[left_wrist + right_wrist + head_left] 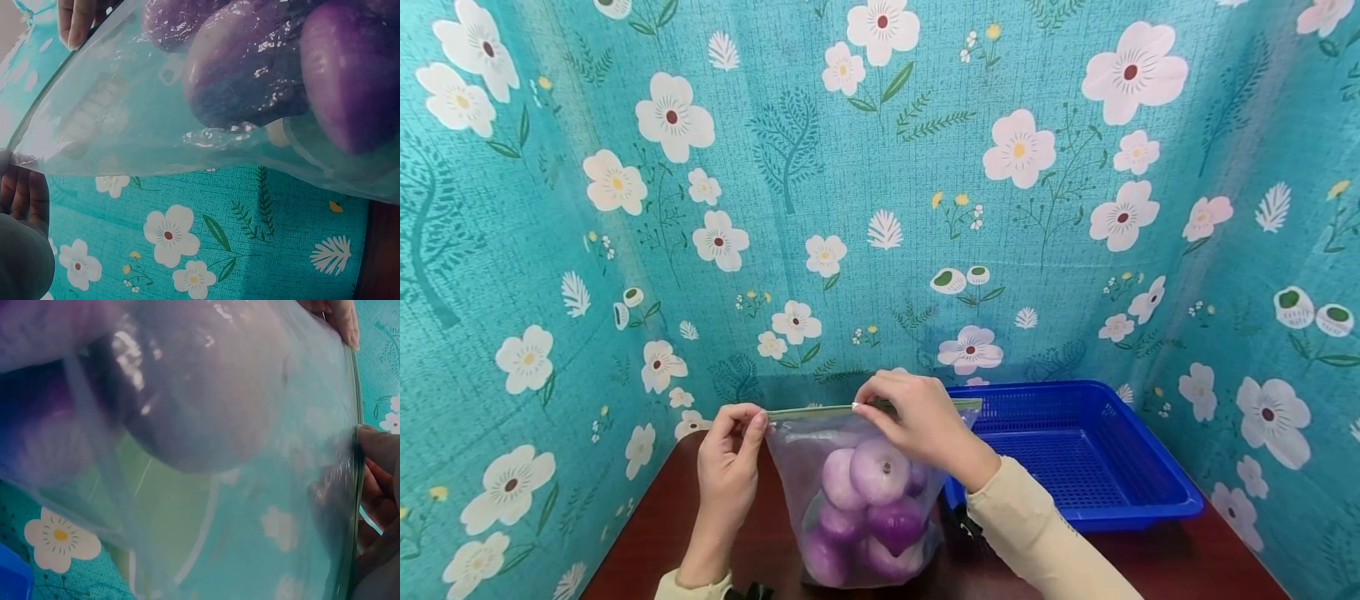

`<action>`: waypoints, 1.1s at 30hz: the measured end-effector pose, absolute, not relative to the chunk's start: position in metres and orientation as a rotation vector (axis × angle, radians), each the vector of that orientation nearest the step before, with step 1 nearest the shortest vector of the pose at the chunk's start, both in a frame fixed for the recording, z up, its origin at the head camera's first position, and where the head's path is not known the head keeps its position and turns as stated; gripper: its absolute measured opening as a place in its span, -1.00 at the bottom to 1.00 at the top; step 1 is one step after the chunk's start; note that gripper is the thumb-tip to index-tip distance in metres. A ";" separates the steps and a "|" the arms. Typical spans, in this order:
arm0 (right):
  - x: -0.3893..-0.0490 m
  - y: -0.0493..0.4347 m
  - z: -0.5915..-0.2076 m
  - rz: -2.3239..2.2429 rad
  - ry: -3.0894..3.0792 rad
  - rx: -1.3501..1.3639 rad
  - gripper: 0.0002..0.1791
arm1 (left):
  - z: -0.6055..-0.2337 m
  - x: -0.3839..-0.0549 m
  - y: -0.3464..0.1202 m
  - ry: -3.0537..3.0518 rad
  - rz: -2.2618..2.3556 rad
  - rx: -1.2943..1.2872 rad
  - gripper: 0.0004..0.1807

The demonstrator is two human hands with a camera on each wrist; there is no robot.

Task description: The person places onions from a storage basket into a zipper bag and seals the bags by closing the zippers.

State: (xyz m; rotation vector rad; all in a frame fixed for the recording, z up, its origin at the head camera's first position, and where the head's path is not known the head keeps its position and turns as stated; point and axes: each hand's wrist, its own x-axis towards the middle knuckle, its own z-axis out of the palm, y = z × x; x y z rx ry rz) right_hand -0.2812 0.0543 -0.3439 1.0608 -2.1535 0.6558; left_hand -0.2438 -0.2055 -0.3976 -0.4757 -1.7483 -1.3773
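A clear zip bag stands upright on the table, filled with several purple onions. Along its top edge runs a green zip strip. My left hand pinches the top left corner of the bag between thumb and fingers. Further right, my right hand pinches the zip strip, thumb in front, around a small white piece at the fingertips. In the right wrist view the thumb presses against the green strip. Purple onions show through the plastic in the left wrist view.
A blue plastic basket with perforated walls sits on the right of the dark red-brown table, partly behind my right forearm. Teal flowered cloth hangs at the back and both sides.
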 end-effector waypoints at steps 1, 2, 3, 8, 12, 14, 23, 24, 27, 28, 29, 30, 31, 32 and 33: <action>-0.281 0.055 -0.344 0.661 -2.150 1.061 -0.96 | -0.397 -0.244 -0.206 -1.750 -1.378 -0.471 -0.88; -0.281 0.056 -0.344 0.665 -2.146 1.062 -0.96 | -0.398 -0.244 -0.206 -1.756 -1.382 -0.465 -0.88; -0.282 0.058 -0.345 0.667 -2.141 1.064 -0.96 | -0.398 -0.244 -0.207 -1.763 -1.383 -0.460 -0.89; -0.283 0.063 -0.347 0.680 -2.120 1.072 -0.96 | -0.399 -0.244 -0.210 -1.795 -1.408 -0.432 -0.92; -0.284 0.068 -0.347 0.688 -2.116 1.072 -0.96 | -0.399 -0.244 -0.211 -1.799 -1.403 -0.432 -0.93; -0.285 0.070 -0.348 0.689 -2.114 1.075 -0.96 | -0.400 -0.244 -0.212 -1.804 -1.392 -0.430 -0.93; -0.286 0.080 -0.347 0.697 -2.087 1.100 -0.96 | -0.400 -0.244 -0.215 -1.802 -1.388 -0.421 -0.92; -0.287 0.081 -0.347 0.702 -2.083 1.102 -0.96 | -0.400 -0.244 -0.216 -1.804 -1.383 -0.420 -0.92; -0.288 0.085 -0.347 0.713 -2.080 1.105 -0.96 | -0.399 -0.244 -0.217 -1.803 -1.387 -0.419 -0.92; -0.289 0.086 -0.348 0.716 -2.083 1.104 -0.95 | -0.399 -0.244 -0.217 -1.803 -1.390 -0.418 -0.93; -0.289 0.087 -0.348 0.718 -2.088 1.101 -0.95 | -0.399 -0.244 -0.218 -1.804 -1.390 -0.416 -0.92; -0.290 0.088 -0.349 0.720 -2.095 1.097 -0.94 | -0.399 -0.244 -0.219 -1.803 -1.393 -0.416 -0.92; -0.290 0.090 -0.349 0.718 -2.104 1.093 -0.95 | -0.399 -0.244 -0.219 -1.802 -1.394 -0.415 -0.92; -0.290 0.091 -0.349 0.718 -2.115 1.087 -0.96 | -0.399 -0.244 -0.220 -1.802 -1.394 -0.413 -0.92; -0.290 0.092 -0.349 0.718 -2.125 1.081 -0.97 | -0.399 -0.244 -0.220 -1.803 -1.392 -0.411 -0.92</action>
